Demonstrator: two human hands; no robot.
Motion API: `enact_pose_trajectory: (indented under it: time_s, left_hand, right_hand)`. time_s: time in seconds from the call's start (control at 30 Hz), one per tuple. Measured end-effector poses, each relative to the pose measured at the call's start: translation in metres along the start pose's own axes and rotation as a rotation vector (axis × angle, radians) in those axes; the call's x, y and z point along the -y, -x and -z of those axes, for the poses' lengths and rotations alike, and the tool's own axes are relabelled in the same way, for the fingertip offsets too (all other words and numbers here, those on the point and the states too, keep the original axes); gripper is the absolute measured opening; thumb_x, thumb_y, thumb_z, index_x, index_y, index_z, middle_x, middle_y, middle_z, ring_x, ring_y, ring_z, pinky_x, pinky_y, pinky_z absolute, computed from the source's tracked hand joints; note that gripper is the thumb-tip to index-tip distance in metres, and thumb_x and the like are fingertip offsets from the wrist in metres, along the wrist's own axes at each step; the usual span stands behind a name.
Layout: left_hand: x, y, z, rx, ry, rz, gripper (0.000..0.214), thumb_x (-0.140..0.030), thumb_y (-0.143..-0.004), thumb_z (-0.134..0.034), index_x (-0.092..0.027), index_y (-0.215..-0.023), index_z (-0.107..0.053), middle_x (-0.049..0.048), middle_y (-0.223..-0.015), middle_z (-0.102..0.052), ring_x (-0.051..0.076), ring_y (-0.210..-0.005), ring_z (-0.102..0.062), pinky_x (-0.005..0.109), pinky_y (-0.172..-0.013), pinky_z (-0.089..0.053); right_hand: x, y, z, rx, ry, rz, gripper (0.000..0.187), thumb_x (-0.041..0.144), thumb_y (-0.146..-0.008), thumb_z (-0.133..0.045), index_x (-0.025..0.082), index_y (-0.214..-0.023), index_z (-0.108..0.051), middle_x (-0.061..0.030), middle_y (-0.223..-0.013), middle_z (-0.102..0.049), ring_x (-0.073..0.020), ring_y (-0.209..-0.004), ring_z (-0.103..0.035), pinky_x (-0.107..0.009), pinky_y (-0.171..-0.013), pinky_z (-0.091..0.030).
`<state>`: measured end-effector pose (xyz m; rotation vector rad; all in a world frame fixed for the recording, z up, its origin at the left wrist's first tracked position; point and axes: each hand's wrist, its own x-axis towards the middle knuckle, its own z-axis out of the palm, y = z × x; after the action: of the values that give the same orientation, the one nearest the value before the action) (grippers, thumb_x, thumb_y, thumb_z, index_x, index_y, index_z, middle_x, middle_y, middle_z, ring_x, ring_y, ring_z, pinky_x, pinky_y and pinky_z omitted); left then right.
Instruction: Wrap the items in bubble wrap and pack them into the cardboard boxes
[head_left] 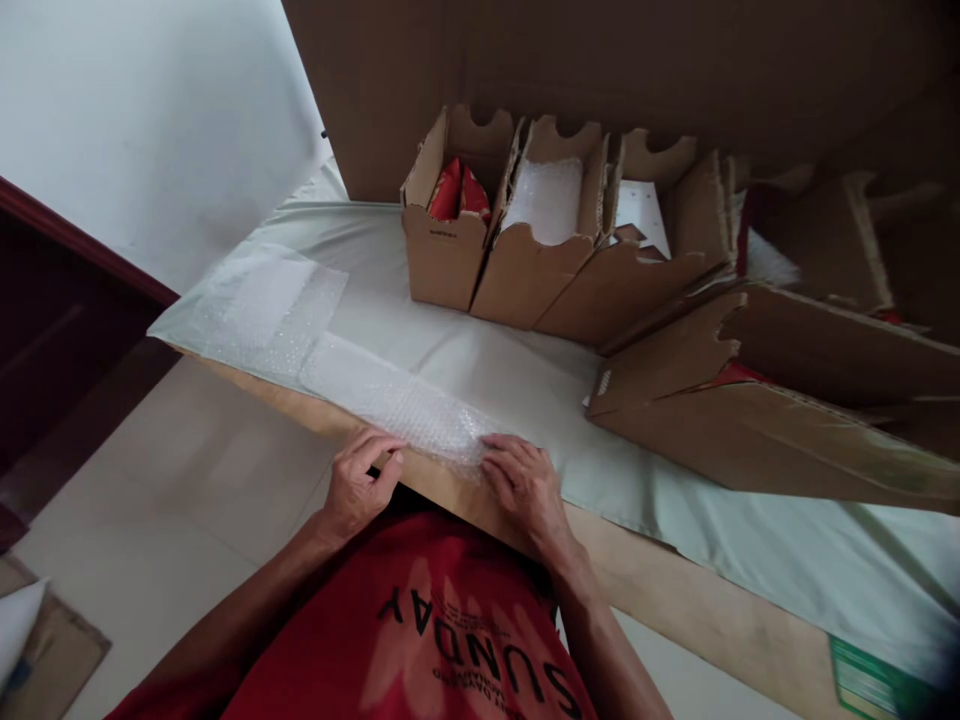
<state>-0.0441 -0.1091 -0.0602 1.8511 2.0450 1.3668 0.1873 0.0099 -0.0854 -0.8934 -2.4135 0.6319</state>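
Note:
A long strip of clear bubble wrap point(412, 405) lies along the table's front edge, close to my body. My left hand point(364, 482) is closed at its near edge, with fingers curled and the fingertips at the wrap. At the strip's right end, my right hand point(525, 488) has its fingers bent onto the wrap, with the thumb below. The exact grip of the fingertips is partly hidden. Farther left, a bubble wrap sheet point(319, 300) lies flat with a white rectangular piece point(270, 300) on or under it; I cannot tell which.
Cardboard bins stand at the back: one with red packets point(457, 190), one with bubble wrap point(546, 200), one with white pieces point(639, 212). A larger open cardboard box point(675, 430) is at right. Pale green cloth point(375, 240) covers the table.

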Motion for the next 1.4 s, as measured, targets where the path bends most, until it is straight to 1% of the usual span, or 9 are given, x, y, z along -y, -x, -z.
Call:
enact_pose_trajectory:
  time_s: [0.17,0.43,0.53,0.63,0.77,0.9,1.07,1.23,1.4]
  left_hand:
    - [-0.007,0.0,-0.004,0.028,0.028,-0.043,0.014,-0.011,-0.092,-0.057,-0.018,-0.093,-0.069,0.0041,-0.084,-0.071,0.017,-0.082,-0.067,0.03,-0.078,-0.056]
    - [0.006,-0.048,-0.013,0.16,-0.141,-0.12,0.02,-0.015,-0.089,-0.059,-0.016,-0.104,-0.072,0.0116,-0.106,-0.071,0.026,-0.102,-0.065,0.044,-0.093,-0.055]
    - [0.017,-0.07,-0.03,0.326,-0.251,-0.081,0.028,-0.019,-0.087,-0.062,-0.017,-0.113,-0.071,0.0141,-0.126,-0.067,0.03,-0.115,-0.062,0.049,-0.101,-0.051]
    - [0.024,-0.079,-0.046,0.454,-0.336,-0.046,0.031,-0.021,-0.086,-0.065,-0.018,-0.117,-0.07,0.0147,-0.136,-0.062,0.033,-0.12,-0.058,0.051,-0.104,-0.05]
    - [0.03,-0.078,-0.056,0.467,-0.382,-0.034,0.029,-0.02,-0.086,-0.065,-0.018,-0.115,-0.071,0.0144,-0.135,-0.061,0.032,-0.119,-0.056,0.05,-0.101,-0.051]
    - [0.032,-0.081,-0.051,0.471,-0.375,-0.026,0.031,-0.024,-0.086,-0.067,-0.019,-0.116,-0.07,0.0129,-0.132,-0.062,0.031,-0.118,-0.056,0.048,-0.103,-0.051]
    - [0.016,-0.095,-0.06,0.51,-0.355,-0.052,0.027,-0.028,-0.091,-0.062,-0.017,-0.114,-0.072,0.0144,-0.131,-0.064,0.031,-0.119,-0.057,0.048,-0.106,-0.048]
    - [0.017,-0.105,-0.078,0.554,-0.338,-0.159,0.049,-0.036,-0.095,-0.062,-0.017,-0.14,-0.058,0.0155,-0.154,-0.05,0.032,-0.148,-0.038,0.049,-0.12,-0.034]
    - [0.074,-0.081,-0.028,0.42,-0.525,0.062,0.054,-0.037,-0.098,-0.055,-0.014,-0.147,-0.051,0.0211,-0.159,-0.043,0.038,-0.151,-0.034,0.061,-0.12,-0.029]
  right_hand:
    - [0.001,-0.011,0.007,-0.034,-0.231,-0.206,0.023,0.033,-0.098,-0.053,0.024,-0.093,-0.073,-0.0056,-0.094,-0.079,-0.0233,-0.088,-0.072,-0.036,-0.08,-0.054]
    - [-0.022,-0.045,0.068,-0.219,-0.389,-0.345,0.027,0.044,-0.094,-0.057,0.021,-0.085,-0.067,-0.0024,-0.074,-0.069,-0.0174,-0.07,-0.064,-0.031,-0.069,-0.051]
    - [-0.026,-0.048,0.08,-0.438,-0.153,-0.342,0.026,0.042,-0.094,-0.058,0.02,-0.105,-0.068,-0.0082,-0.096,-0.073,-0.0226,-0.086,-0.068,-0.039,-0.078,-0.055]
    - [-0.009,-0.035,0.066,-0.56,0.135,-0.177,0.027,0.033,-0.096,-0.057,0.022,-0.12,-0.065,-0.0148,-0.132,-0.064,-0.0297,-0.121,-0.061,-0.05,-0.099,-0.05]
    - [0.002,-0.022,0.017,-0.326,0.289,0.003,0.028,0.026,-0.099,-0.054,0.022,-0.125,-0.064,-0.0157,-0.142,-0.06,-0.0309,-0.126,-0.058,-0.047,-0.097,-0.049]
    - [-0.023,-0.027,-0.009,-0.067,0.359,-0.047,0.036,0.034,-0.1,-0.051,0.017,-0.128,-0.065,-0.0185,-0.14,-0.062,-0.0359,-0.129,-0.056,-0.05,-0.094,-0.049]
    - [-0.04,-0.04,0.0,-0.054,0.333,-0.071,0.039,0.039,-0.104,-0.042,0.018,-0.126,-0.067,-0.0169,-0.14,-0.063,-0.0324,-0.126,-0.059,-0.047,-0.094,-0.051]
    - [-0.039,-0.064,-0.005,-0.042,0.382,-0.089,0.042,0.034,-0.102,-0.044,0.015,-0.134,-0.062,-0.0196,-0.148,-0.056,-0.0364,-0.136,-0.051,-0.053,-0.101,-0.048]
    - [-0.055,-0.07,-0.013,-0.021,0.319,-0.058,0.044,0.033,-0.1,-0.048,0.015,-0.138,-0.06,-0.0202,-0.15,-0.054,-0.0376,-0.14,-0.047,-0.057,-0.106,-0.045]
